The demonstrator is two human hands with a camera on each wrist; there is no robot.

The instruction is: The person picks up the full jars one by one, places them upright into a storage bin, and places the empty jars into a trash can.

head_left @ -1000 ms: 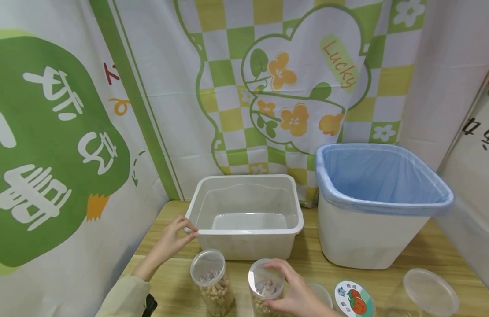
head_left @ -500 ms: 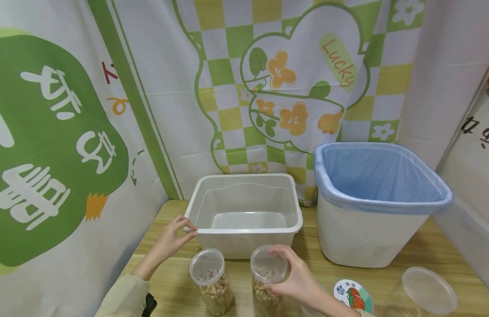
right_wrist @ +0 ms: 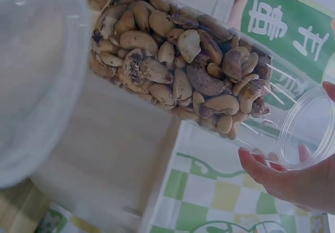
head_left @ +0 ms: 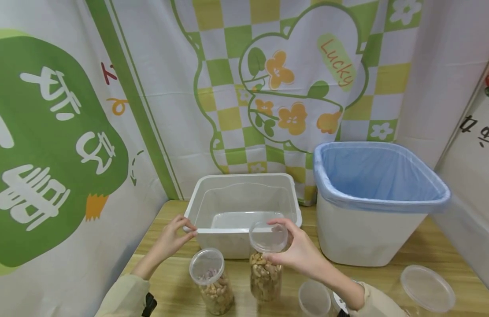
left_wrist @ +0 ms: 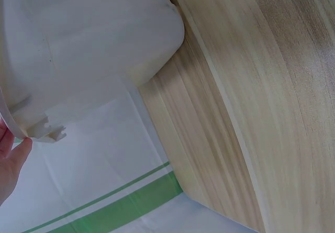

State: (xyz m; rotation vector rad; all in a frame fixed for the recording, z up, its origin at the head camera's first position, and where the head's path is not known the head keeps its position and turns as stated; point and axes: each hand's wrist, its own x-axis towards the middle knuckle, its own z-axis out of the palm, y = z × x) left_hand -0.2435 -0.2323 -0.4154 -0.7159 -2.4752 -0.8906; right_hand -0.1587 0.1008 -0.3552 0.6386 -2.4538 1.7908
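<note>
A clear plastic jar of cashew nuts (head_left: 265,278) is gripped near its top by my right hand (head_left: 301,252), thumb on one side and fingers on the other. It is held in front of the white plastic tub (head_left: 242,245), its top overlapping the tub's near rim in the head view. In the right wrist view the cashews (right_wrist: 183,76) fill the lower part of the jar. My left hand (head_left: 174,237) pinches the tub's rim at the near left corner. A second jar of cashews (head_left: 217,296) stands on the table to the left.
A white bin (head_left: 359,240) with a blue liner (head_left: 387,176) stands right of the tub. On the wooden table (head_left: 173,281) are a small clear round container (head_left: 314,298) and a larger clear one (head_left: 427,288) at the right. A patterned curtain (head_left: 236,57) hangs behind.
My right hand has raised the right jar of cashews from beside the other jar, up toward the tub's near rim. The left hand stays on the tub's corner.
</note>
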